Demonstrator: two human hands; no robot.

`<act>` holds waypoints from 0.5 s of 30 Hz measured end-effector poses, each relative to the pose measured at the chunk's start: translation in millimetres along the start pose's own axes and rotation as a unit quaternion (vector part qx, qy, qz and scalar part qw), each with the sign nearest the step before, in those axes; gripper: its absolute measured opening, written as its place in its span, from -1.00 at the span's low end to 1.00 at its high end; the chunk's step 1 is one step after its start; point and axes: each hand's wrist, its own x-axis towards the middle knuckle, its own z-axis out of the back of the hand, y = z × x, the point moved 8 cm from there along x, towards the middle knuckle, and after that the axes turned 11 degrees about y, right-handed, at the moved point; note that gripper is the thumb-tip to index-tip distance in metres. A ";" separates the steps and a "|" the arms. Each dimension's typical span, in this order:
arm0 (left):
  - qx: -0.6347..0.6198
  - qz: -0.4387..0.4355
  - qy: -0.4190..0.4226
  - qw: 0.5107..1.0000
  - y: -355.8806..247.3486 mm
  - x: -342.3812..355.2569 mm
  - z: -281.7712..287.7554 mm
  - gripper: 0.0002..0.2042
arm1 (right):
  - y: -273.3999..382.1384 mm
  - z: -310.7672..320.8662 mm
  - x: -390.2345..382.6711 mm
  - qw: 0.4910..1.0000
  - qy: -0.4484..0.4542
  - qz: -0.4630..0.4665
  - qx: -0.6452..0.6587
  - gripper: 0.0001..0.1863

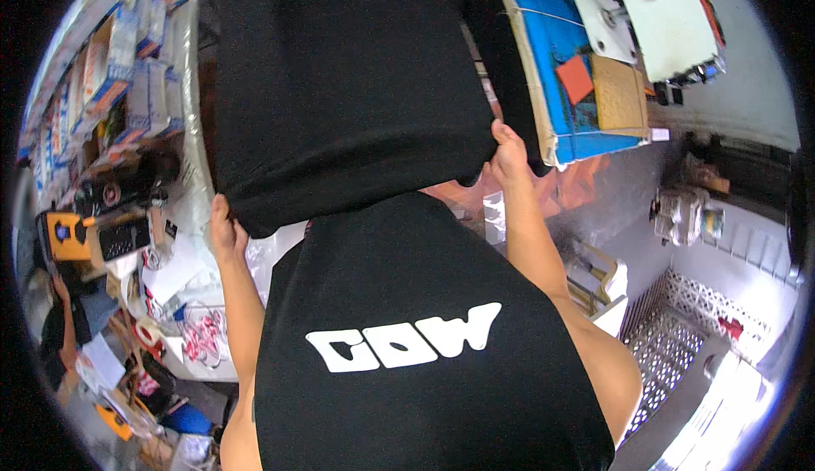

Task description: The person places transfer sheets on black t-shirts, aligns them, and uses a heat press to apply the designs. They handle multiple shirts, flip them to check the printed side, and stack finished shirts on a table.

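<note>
A wide black shirt (pixel 356 72) spreads out ahead of me, its near edge lifted and sagging in a soft fold. The shirt's collar and sleeves cannot be made out. At the near left corner my left hand (pixel 225 229) grips the cloth, thumb on top and fingers curled beneath. My right hand (pixel 508 155) pinches the near right corner a little farther away. Between the two hands the edge runs slightly slanted, higher on the right.
A blue-topped table (pixel 543 55) at right bears a red square (pixel 575 79), a tan block (pixel 618 95) and a white metal plate (pixel 600 19). Boxes (pixel 119 55) line the far left. Below them is a cluttered white table (pixel 182 293); a person's arm (pixel 64 318) shows beyond.
</note>
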 end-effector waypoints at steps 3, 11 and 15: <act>-0.049 0.010 0.051 0.997 -1.4 -3.0 -13.8 -0.80 | 6.7 -10.0 -10.1 1.000 0.018 -0.013 0.006 -0.73; 0.058 0.107 -0.023 0.992 45.3 1.5 -31.3 -0.75 | -40.9 19.4 18.7 0.993 -0.053 0.046 -0.091 -0.64; -0.015 0.203 0.027 0.979 107.7 6.9 -66.4 -0.71 | -106.5 11.5 42.7 0.981 0.025 -0.186 -0.053 -0.57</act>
